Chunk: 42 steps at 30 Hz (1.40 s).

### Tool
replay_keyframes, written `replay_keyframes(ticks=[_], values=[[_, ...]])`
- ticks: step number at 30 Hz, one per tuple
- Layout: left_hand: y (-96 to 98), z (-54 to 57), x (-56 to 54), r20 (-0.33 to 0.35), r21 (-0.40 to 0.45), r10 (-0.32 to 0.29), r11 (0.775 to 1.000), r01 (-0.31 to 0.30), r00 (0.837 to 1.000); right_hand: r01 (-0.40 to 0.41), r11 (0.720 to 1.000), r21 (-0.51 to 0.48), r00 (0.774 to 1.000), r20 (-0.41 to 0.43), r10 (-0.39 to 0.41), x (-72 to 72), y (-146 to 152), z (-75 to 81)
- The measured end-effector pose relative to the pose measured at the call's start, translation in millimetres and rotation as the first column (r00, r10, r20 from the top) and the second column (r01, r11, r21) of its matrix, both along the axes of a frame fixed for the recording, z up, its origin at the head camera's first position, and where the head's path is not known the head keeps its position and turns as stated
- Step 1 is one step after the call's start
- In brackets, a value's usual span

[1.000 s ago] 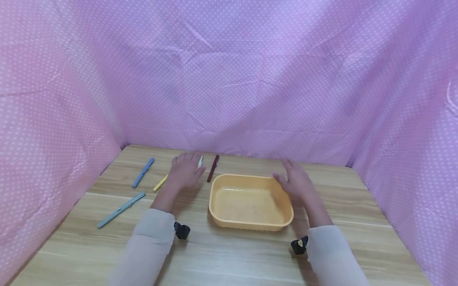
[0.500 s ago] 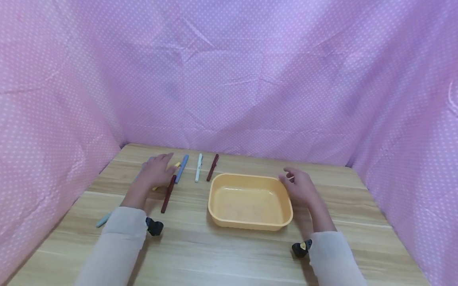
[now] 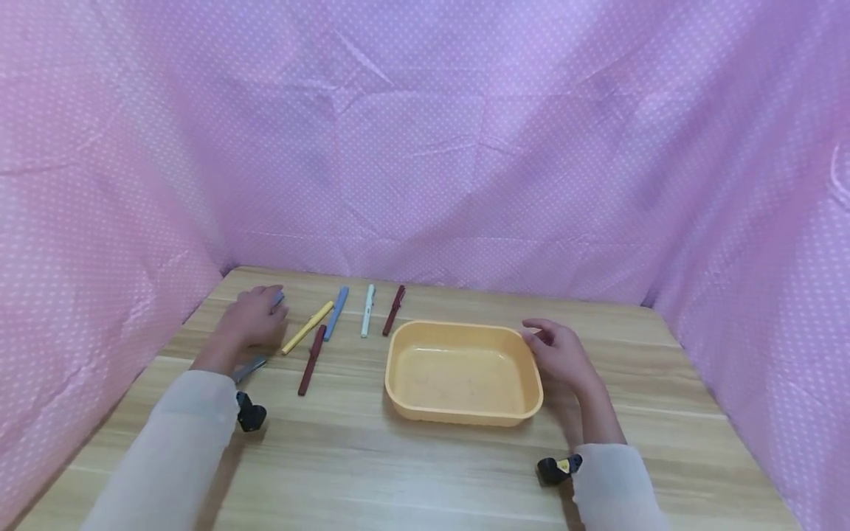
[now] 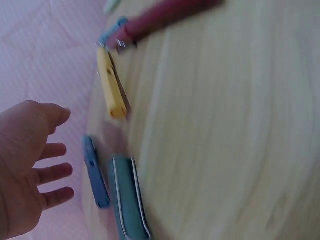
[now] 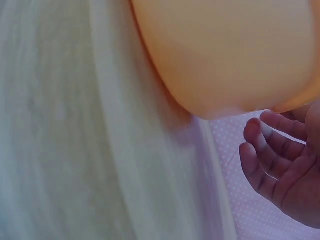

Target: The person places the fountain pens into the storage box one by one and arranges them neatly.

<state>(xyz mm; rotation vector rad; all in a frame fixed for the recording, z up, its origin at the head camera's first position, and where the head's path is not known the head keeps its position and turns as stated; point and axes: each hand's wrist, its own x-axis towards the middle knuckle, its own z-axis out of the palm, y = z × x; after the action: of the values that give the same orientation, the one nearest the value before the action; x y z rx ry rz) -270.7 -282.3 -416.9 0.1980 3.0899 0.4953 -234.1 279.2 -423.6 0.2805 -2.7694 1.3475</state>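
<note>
My left hand [image 3: 249, 317] is over the far left of the table, its fingers spread and holding nothing in the left wrist view. Below it lies a blue pen [image 4: 96, 172], mostly covered in the head view. A grey-green pen [image 3: 249, 368] is partly hidden by my left wrist. To the right are a yellow pen [image 3: 308, 328], a second blue pen [image 3: 336, 313], a dark red pen [image 3: 312, 361], a white pen [image 3: 368, 310] and another dark red pen [image 3: 394, 310]. My right hand [image 3: 561, 358] is at the yellow-orange tray's [image 3: 465, 417] right far corner, fingers loosely bent outside the wall.
The tray holds nothing and stands in the middle of the wooden table [image 3: 372, 472]. Pink dotted cloth [image 3: 425, 162] hangs behind the table and along both sides. A black wrist camera [image 3: 251, 413] sits on each sleeve.
My left hand has moved left from above the white and yellow pens, uncovering a blue pen and a dark red pen. My right hand's fingers have bent more, staying beside the tray.
</note>
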Motion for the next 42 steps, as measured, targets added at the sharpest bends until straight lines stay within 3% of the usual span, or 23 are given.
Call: replay_keyframes(ticks=[8, 12, 16, 24, 30, 34, 42], values=[[-19.9, -5.1, -17.3, -0.005, 0.092, -0.007, 0.996, 0.007, 1.0, 0.009, 0.983, -0.181, 0.995, 0.102, 0.01, 4.4, 2.7, -0.2], [-23.6, -0.6, -25.2, 0.038, 0.21, 0.008, 0.977, -0.016, 0.999, 0.016, 0.973, -0.228, 0.995, 0.098, 0.007, 1.1, 2.9, -2.4], [-29.7, -1.2, -29.6, 0.103, 0.275, 0.01, 0.961, -0.038, 0.995, 0.015, 0.969, -0.245, 0.994, 0.105, 0.011, -2.6, 1.1, -4.7], [-46.6, -12.6, -39.8, 0.077, 0.286, -0.004, 0.958, -0.018, 0.997, 0.017, 0.959, -0.284, 0.991, 0.133, 0.022, -5.9, -5.1, -5.9], [-53.6, -14.8, -52.0, 0.111, 0.274, -0.006, 0.961, -0.024, 0.994, 0.03, 0.961, -0.275, 0.99, 0.14, 0.009, -7.7, -6.8, -4.7], [-55.7, -15.5, -54.0, 0.14, 0.282, -0.002, 0.959, -0.038, 0.99, 0.024, 0.964, -0.264, 0.991, 0.131, 0.011, -8.5, -6.9, -4.9], [-57.6, -13.4, -55.8, 0.135, 0.306, -0.002, 0.951, -0.04, 0.991, 0.027, 0.968, -0.249, 0.99, 0.143, 0.009, -9.5, -6.2, -3.8]])
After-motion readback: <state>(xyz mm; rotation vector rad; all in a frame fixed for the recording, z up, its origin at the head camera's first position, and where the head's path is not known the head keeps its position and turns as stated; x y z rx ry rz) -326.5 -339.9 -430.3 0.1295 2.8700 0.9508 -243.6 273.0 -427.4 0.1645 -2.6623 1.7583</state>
